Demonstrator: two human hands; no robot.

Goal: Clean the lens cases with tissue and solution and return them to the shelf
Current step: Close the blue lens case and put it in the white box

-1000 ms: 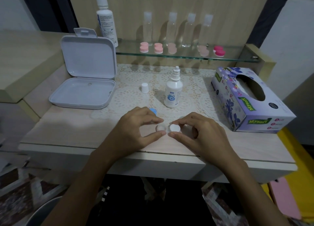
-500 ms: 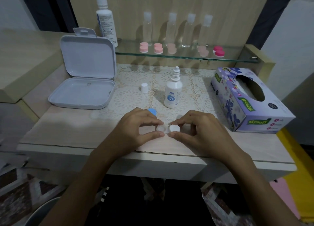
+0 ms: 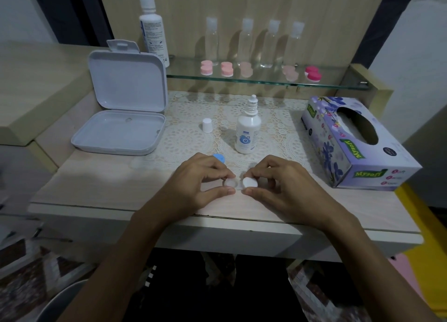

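Note:
A white lens case lies near the table's front edge. My left hand pinches its left cup between thumb and forefinger. My right hand pinches the white cap on its right cup. A blue cap lies just behind my left hand. The small solution bottle stands uncapped on the lace mat, its white cap to the left. A purple tissue box sits at the right. Several pink lens cases rest on the glass shelf.
An open white plastic box stands at the left. On the shelf are a tall solution bottle and several clear bottles. The table's front edge runs just under my wrists.
Both hands stay on the lens case. The blue cap behind my left hand shows more than a second ago.

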